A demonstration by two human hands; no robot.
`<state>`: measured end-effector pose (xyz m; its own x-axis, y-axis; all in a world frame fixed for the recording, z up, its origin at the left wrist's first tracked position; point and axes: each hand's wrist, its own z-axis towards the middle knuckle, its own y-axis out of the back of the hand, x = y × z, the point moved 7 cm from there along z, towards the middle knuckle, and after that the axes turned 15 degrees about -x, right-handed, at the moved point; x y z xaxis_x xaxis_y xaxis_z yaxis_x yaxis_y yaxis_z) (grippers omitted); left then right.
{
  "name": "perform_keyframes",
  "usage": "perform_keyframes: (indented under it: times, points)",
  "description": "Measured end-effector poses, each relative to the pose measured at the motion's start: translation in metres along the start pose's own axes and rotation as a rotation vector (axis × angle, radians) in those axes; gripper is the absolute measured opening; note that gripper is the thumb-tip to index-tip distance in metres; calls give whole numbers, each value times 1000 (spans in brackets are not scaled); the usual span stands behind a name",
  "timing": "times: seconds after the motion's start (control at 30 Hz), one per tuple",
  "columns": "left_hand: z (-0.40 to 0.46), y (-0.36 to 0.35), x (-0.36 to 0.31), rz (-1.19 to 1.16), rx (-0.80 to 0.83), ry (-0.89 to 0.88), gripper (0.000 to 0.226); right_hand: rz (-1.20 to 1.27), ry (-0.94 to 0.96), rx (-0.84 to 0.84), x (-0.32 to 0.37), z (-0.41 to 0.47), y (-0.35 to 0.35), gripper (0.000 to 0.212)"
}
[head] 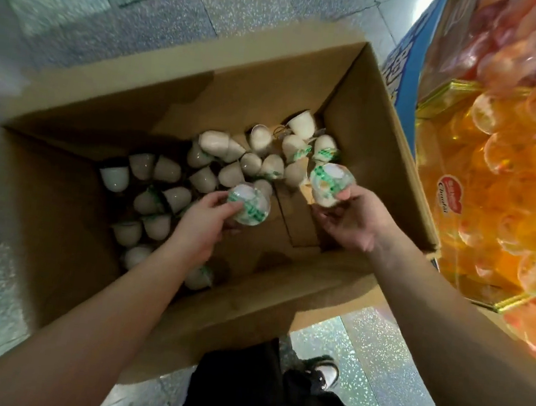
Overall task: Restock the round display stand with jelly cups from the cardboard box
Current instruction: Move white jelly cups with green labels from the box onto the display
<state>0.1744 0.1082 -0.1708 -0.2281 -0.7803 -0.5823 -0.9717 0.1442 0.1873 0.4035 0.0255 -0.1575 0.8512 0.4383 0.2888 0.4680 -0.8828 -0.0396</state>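
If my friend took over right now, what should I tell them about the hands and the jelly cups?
Left hand: holding one white jelly cup over the cardboard box.
Right hand: holding another cup, maybe more than one.
Loose white cups lie on the box floor, mostly at the left and far side.
Display stand, on the right, holds orange cups.
Done: two cups picked up.
Left: carry them to the stand, then fetch the rest.
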Motion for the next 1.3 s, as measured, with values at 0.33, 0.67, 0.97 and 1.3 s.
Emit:
perform_keyframes:
  times: [0.33,0.67,0.97,1.3]
  points:
    - [-207,-108,-10,-112,282,-96,57,-20,228,246,5,-140,155,71]
    - [-440,-271,104,18,550,-136,36,193,488,106,-13,-252,456,63]
    - [-633,-407,198,218,858,-266,9,435,694,-148,-43,-337,692,26]
    - [-736,-529,293,386,992,-182,38,524,737,-396,-53,-341,872,31]
